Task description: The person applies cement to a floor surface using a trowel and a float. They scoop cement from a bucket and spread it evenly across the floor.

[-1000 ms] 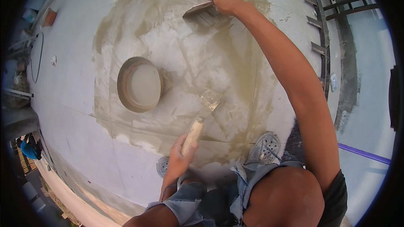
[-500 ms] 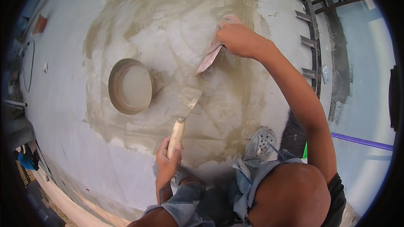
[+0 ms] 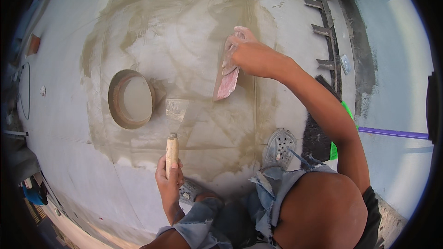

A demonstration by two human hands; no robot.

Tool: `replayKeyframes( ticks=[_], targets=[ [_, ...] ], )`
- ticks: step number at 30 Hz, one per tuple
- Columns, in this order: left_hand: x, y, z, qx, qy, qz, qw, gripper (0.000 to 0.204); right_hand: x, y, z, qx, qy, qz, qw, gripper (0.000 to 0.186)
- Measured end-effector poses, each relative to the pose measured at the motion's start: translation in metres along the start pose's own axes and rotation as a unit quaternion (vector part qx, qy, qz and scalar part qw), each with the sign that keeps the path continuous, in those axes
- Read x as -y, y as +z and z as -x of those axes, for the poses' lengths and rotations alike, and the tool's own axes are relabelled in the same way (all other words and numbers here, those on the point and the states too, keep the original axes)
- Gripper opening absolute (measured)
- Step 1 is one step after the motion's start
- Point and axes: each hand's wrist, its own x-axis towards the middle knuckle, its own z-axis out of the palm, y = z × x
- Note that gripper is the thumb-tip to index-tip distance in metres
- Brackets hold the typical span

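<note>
My left hand (image 3: pixel 168 180) grips the wooden handle of a putty knife (image 3: pixel 171 144); its wide, smeared blade points forward over the tiled floor (image 3: pixel 62 168). My right hand (image 3: pixel 247 55) is closed on a flat float (image 3: pixel 227 86) with a dusty pink face, held over the tiles amid wet grey-beige smears, its far part hidden by my fingers. Left of the knife blade sits a round, shallow bucket (image 3: pixel 115 99) containing pale grey slurry.
A broom with a black head (image 3: pixel 312 136), green edge and purple pole (image 3: pixel 392 132) lies right, beside a metal rail with brackets (image 3: pixel 332 41). An orange container (image 3: pixel 33 44) and a hose (image 3: pixel 27 92) are far left. My shoes (image 3: pixel 277 150) are just beyond my knees.
My right hand has swept the float nearer to me from the far part of the smeared area, turning it more lengthwise. The knife in my left hand has swung leftward, and the view has shifted.
</note>
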Motion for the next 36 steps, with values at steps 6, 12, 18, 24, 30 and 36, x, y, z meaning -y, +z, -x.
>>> replayKeyframes(
  ticks=[6, 12, 18, 24, 30, 36],
  targets=[
    [0.004, 0.006, -0.009, 0.027, 0.014, -0.010, 0.999, 0.036, 0.032, 0.017, 0.007, -0.073, -0.104, -0.064, 0.990, 0.018],
    [0.006, 0.003, -0.008, 0.029, 0.013, 0.007, 0.999, 0.032, 0.030, -0.004, 0.024, 0.068, -0.055, 0.039, 0.995, 0.022],
    [0.014, -0.001, -0.010, 0.026, 0.002, -0.013, 1.000, 0.033, 0.017, 0.002, 0.045, -0.017, -0.022, -0.001, 1.000, 0.016],
    [0.020, -0.002, -0.015, 0.020, 0.004, -0.009, 1.000, 0.034, 0.054, 0.016, 0.047, 0.021, -0.096, -0.016, 0.995, 0.023],
    [0.017, 0.001, -0.012, 0.007, 0.007, -0.013, 1.000, 0.032, 0.024, 0.011, 0.080, 0.019, -0.053, -0.004, 0.998, 0.026],
    [0.015, 0.011, -0.016, 0.006, 0.020, -0.040, 0.999, 0.031, 0.028, 0.002, 0.096, -0.050, -0.052, -0.029, 0.997, 0.027]
  ],
)
